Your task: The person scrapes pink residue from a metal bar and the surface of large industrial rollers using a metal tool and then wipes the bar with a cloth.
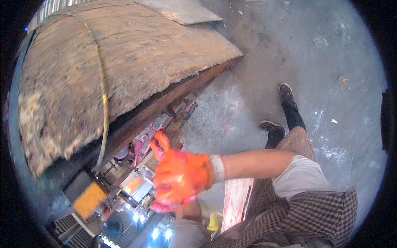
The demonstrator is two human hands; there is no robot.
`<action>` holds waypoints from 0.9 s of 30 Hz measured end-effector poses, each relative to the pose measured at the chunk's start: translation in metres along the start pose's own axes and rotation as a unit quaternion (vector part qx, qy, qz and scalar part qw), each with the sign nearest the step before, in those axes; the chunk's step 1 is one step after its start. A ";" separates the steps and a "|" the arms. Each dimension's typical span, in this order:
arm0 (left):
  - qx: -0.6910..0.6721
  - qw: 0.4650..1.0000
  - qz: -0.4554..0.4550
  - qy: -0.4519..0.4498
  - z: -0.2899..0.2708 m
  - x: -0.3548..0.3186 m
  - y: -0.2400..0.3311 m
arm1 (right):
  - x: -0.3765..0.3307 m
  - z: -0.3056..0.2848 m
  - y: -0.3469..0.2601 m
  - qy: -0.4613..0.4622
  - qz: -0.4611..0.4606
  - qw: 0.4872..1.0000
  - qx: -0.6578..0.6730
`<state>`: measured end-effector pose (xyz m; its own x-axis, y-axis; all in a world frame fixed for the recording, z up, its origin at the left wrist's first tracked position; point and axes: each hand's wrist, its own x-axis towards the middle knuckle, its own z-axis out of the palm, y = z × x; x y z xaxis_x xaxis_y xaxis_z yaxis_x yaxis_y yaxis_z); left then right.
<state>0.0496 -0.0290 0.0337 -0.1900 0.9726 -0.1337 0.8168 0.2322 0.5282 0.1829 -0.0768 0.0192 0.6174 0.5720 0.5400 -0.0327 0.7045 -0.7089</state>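
Note:
My right hand (180, 177), in a stained orange rubber glove with a pale cuff, is held in front of me at the middle of the view. Its fingers look curled, and one orange glove finger or thumb (160, 144) bends up in a loop. Anything inside the grip is hidden. My left forearm (189, 211) rises from the lower edge and ends behind the orange glove, so the left hand cannot be made out separately. Nearest to the hands is a worn wooden table (136, 62) with a rough, broken edge.
A yellowish hose (103, 97) lies across the tabletop and hangs over its edge. A flat board (182, 11) rests at its far end. Below are an orange-yellow box (89, 200), pink-stained items (138, 149) and a red-streaked white panel (236, 202). Grey concrete floor (331, 74) stretches right.

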 end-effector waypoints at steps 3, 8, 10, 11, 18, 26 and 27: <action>-0.003 0.994 0.108 0.021 0.002 -0.005 -0.015 | -0.008 0.028 0.046 0.079 0.020 0.997 -0.019; 0.029 0.990 0.131 0.050 -0.020 -0.013 -0.028 | 0.018 0.015 0.040 0.078 0.071 0.993 0.046; 0.033 0.989 0.132 0.055 -0.019 -0.014 -0.027 | 0.021 0.009 0.048 0.048 0.059 0.995 0.063; 0.036 0.989 0.133 0.057 -0.020 -0.016 -0.027 | 0.021 0.005 0.052 0.047 0.054 0.996 0.057; 0.057 0.986 0.149 0.046 -0.016 -0.013 -0.024 | 0.021 -0.001 0.059 0.052 -0.003 0.998 -0.043; 0.067 0.981 0.178 0.026 0.011 -0.002 -0.022 | -0.016 -0.011 0.105 -0.017 0.061 0.993 0.102; 0.067 0.981 0.183 0.020 0.016 0.003 -0.019 | -0.019 -0.018 0.111 -0.059 0.086 0.993 0.050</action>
<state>0.0423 -0.0309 0.0101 0.1100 0.9909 0.0776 0.8983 -0.1325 0.4190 0.1819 -0.0174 -0.0781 0.4997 0.7288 0.4682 -0.2115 0.6268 -0.7499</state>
